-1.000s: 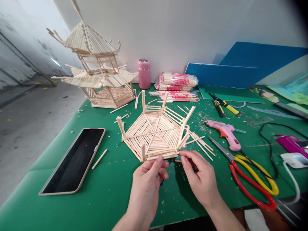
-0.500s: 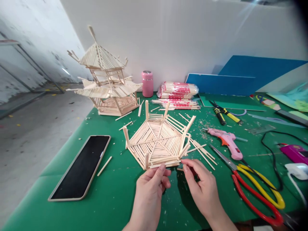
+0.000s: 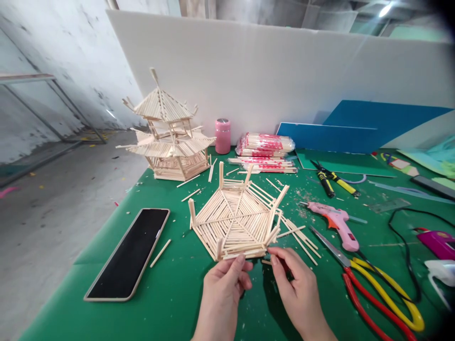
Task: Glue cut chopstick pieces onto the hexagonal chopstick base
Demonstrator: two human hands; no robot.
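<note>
On the stick frame's (image 3: 232, 218) near edge rest hands (image 3: 223, 286) — phone (image 3: 130, 255) well apart.

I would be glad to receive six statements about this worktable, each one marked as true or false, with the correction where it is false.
1. The left hand and the right hand are at the near side of the hexagonal stick base. True.
2. The pink glue gun and the scissors lie to the right of the base. True.
3. The right hand grips the pink glue gun. False: the pink glue gun lies apart from both hands.
4. The phone has a dark screen. True.
5. The phone touches the base. False: green tabletop shows between them.
6. Both scissor handles are red. False: one is yellow.
</note>
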